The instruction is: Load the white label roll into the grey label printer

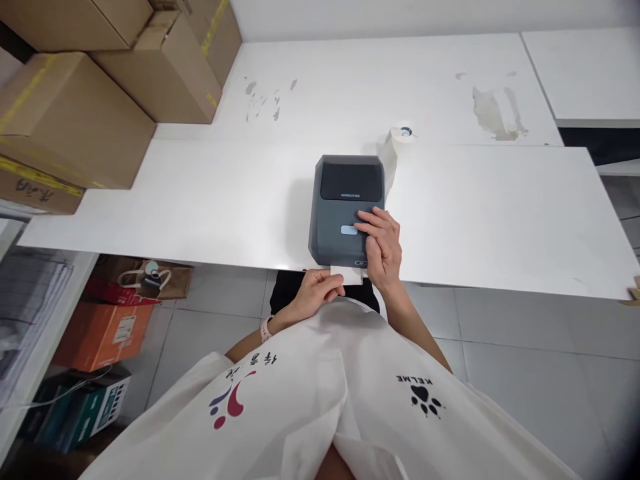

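Note:
A dark grey label printer (336, 243) stands at the front edge of the white table (450, 220), with a black window and a pale button on top. From its front slot a white paper label (353, 276) sticks out over the edge. My left hand (316, 292) is closed, pinching the left side of that label between thumb and fingers. My right hand (384, 250) lies on the printer's right front part, fingers stretched out with their tips close to the button. Behind the printer, a roll of white labels (400, 135) trails a strip towards its back.
Cardboard boxes (65, 117) are stacked at the table's left end. Below on the left are an orange box (107, 333), a paper bag (175, 283) and teal boxes (85, 413). A shelf (55, 333) stands at far left. Tiled floor (525, 333) shows in front of the table.

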A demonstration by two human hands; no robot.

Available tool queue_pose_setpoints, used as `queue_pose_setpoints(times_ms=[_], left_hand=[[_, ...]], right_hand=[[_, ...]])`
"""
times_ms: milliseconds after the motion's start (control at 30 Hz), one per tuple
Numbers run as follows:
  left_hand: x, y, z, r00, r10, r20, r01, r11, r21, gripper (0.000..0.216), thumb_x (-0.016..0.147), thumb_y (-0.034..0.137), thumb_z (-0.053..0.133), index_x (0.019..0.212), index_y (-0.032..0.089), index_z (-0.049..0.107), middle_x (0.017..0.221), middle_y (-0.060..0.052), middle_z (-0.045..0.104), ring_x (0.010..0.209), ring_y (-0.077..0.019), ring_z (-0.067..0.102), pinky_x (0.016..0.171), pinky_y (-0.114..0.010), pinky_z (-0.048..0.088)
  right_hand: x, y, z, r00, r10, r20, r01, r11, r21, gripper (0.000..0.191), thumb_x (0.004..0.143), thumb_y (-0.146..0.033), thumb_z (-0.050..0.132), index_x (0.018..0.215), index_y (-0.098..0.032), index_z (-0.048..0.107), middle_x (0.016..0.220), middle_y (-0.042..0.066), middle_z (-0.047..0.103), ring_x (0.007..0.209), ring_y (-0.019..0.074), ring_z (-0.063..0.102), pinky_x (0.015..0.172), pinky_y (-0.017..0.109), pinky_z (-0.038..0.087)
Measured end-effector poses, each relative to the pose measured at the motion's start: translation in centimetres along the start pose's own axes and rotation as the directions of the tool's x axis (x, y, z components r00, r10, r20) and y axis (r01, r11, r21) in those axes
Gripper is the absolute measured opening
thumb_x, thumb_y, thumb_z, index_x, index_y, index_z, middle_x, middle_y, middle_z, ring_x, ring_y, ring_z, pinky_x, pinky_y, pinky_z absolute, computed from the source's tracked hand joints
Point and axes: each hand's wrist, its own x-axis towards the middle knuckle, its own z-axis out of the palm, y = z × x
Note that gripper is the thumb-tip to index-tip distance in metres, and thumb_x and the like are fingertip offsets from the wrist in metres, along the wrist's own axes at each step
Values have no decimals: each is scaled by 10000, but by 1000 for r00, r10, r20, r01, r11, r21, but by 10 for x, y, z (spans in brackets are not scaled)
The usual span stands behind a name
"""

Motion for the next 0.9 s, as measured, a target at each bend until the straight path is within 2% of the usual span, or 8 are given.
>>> queue_pose_setpoints(times_ms=[267,367,433,467,533,600,700,900], left_hand=[[-5,1,-18,967,255,5,-252,949,189,512,935,456,579,502,183,586,465,35,474,463,-78,382,527,-276,301],[-4,-4,-28,787,508,-349,-447,861,245,562,958,457,551,469,194,471,470,32,431,479,-91,380,532,-278,335],[1,-4,-32,615,589,-523,-482,807,342,453,981,475,528,625,208,615,622,3,587,615,-127,537,633,-284,451],[5,-4,-32,577,609,-544,-471,792,388,379,993,487,511,798,225,703,812,-27,695,789,-158,635,752,-305,512],[11,-1,-31,614,626,-481,-443,777,447,392,1015,519,462,1226,283,695,1328,-72,685,1276,-222,601,1070,-394,489],[16,1,-28,697,614,-370,-440,774,455,517,1031,550,399,1485,337,526,1629,-46,466,1556,-239,350,1261,-457,328],[16,6,-24,737,604,-302,-465,778,421,579,1042,580,318,1572,369,417,1703,9,360,1632,-227,189,1331,-464,213],[19,36,-36,707,648,-284,-580,761,292,604,1038,601,280,1496,313,549,1624,-7,495,1552,-236,394,1318,-452,287]], right_hand=[[0,-1,-9,990,-82,117,92,992,-87,360,1055,-452,386,1218,-326,682,1411,39,647,1430,273,504,1223,523,337],[5,-5,-11,987,-53,151,81,979,-188,284,1042,-429,454,1137,-337,704,1398,8,663,1443,273,492,1278,546,186],[7,-7,-11,984,-22,177,56,980,-190,264,1030,-447,479,1087,-327,708,1403,4,660,1477,286,454,1286,562,136],[7,-7,-11,982,-10,188,43,984,-172,274,1029,-461,475,1087,-320,703,1436,8,638,1502,296,421,1285,570,140],[3,-7,-11,983,13,184,10,992,-123,331,1036,-497,431,1150,-309,679,1554,27,535,1552,319,344,1274,591,179],[-7,-7,-11,989,51,137,-42,997,-68,422,1039,-549,376,1300,-318,614,1668,47,382,1578,340,291,1254,618,229],[-24,-9,-9,991,124,51,-126,991,39,566,1029,-618,348,1527,-359,426,1729,64,260,1583,355,282,1243,661,241],[-10,-16,-11,984,175,-15,-170,968,182,694,1033,-676,218,1655,-370,187,1723,72,271,1592,348,277,1241,610,345]])
